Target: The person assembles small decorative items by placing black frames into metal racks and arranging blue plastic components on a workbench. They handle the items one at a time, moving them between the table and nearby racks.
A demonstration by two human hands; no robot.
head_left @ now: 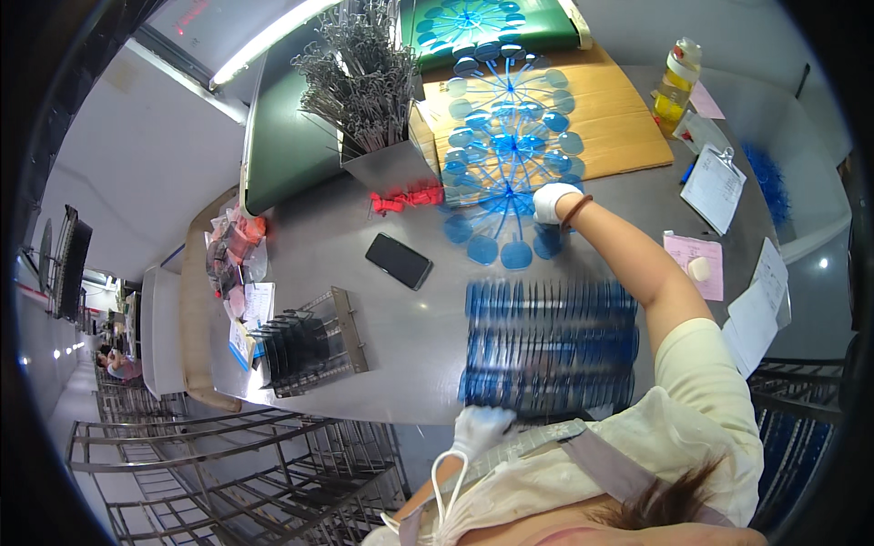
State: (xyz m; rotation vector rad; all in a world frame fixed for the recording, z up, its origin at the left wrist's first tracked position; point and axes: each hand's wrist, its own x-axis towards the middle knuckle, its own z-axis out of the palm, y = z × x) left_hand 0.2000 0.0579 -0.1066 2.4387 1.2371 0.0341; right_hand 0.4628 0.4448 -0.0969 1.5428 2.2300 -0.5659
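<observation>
My right hand (555, 203), in a white glove, reaches to the far middle of the table. Its fingers look curled at the right side of a wheel of blue round discs (515, 254) joined by thin spokes, and they seem to grip it. More such wheels (512, 88) overlap in a row beyond it. Close to my body, my left hand (483, 426), also white-gloved, is at the near left corner of a rack of blue discs (550, 346) standing in rows. That hand is blurred and its fingers cannot be made out.
A metal bin of wire hooks (391, 170) stands at the far left, with red ties (407, 197) before it. A phone (399, 261) and a rack of dark discs (314, 346) lie left. Cardboard (628, 118) lies beyond; a bottle (676, 86) and clipboard (715, 187) are right.
</observation>
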